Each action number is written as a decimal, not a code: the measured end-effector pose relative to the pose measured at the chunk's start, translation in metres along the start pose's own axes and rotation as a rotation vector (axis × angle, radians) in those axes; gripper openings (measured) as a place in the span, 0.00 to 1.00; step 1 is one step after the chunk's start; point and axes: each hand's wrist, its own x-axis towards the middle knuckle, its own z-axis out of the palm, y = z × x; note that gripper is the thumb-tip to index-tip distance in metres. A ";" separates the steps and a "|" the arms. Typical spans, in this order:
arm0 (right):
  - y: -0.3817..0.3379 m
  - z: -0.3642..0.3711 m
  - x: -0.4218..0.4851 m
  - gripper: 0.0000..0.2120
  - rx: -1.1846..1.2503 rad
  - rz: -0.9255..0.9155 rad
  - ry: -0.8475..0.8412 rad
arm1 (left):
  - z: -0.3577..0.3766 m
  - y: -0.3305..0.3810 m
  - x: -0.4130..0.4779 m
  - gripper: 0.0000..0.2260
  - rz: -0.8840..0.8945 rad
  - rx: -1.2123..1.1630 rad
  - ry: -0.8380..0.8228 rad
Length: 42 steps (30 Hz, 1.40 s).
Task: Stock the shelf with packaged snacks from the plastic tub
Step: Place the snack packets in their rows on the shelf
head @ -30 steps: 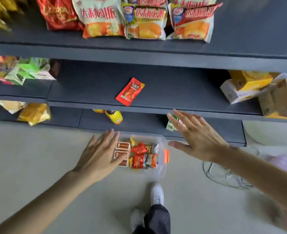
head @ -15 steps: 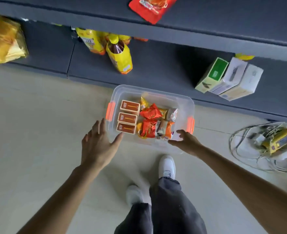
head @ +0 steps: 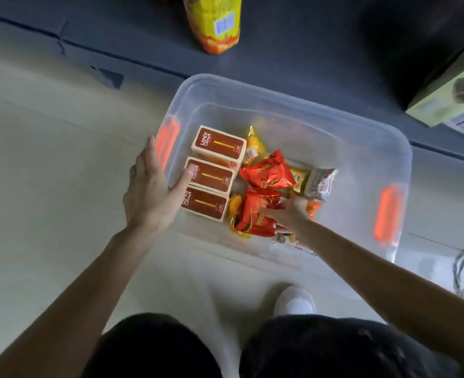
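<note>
Landmark: a clear plastic tub (head: 301,110) with orange latches at both ends, standing on the pale floor right against the dark grey bottom shelf (head: 320,45).
Left hand (head: 151,192): spread wide at the tub's left end, palm and fingers outside the wall, thumb hooked over the rim and resting on the middle brown box; it steadies the tub and grips no snack.
Right hand (head: 290,214): reaching down into the tub's near middle, fingers curling onto a crinkled red foil snack packet (head: 255,214); whether the grip has fully closed I cannot tell.
Progress: early, I judge; the tub holds most of its load and nothing from this reach has gone up to the shelf yet.
Left to do: lift the red packet, place it, then empty the rest.
Count, brown rectangular cartons (head: 211,173): three, side by side along the tub's left wall.
Count, red packets: two.
Count, yellow and orange sachets: several, partly buried, number unclear.
Count, white wrapped pack (head: 320,184): one, right of the red packets.
On the shelf behind the tub: one yellow-labelled bottle (head: 214,23).
</note>
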 end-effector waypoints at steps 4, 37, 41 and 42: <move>0.007 0.010 0.014 0.17 0.112 -0.012 0.060 | 0.009 -0.002 -0.003 0.33 0.082 -0.022 0.136; -0.026 -0.011 0.069 0.35 -0.432 -0.326 0.496 | -0.038 -0.019 -0.018 0.04 -0.123 -1.219 -0.007; -0.031 -0.004 0.068 0.33 -0.374 -0.338 0.478 | -0.041 -0.019 -0.022 0.05 -0.188 -1.296 0.046; -0.031 -0.001 0.066 0.31 -0.312 -0.352 0.432 | -0.041 -0.019 -0.022 0.05 -0.212 -1.303 0.059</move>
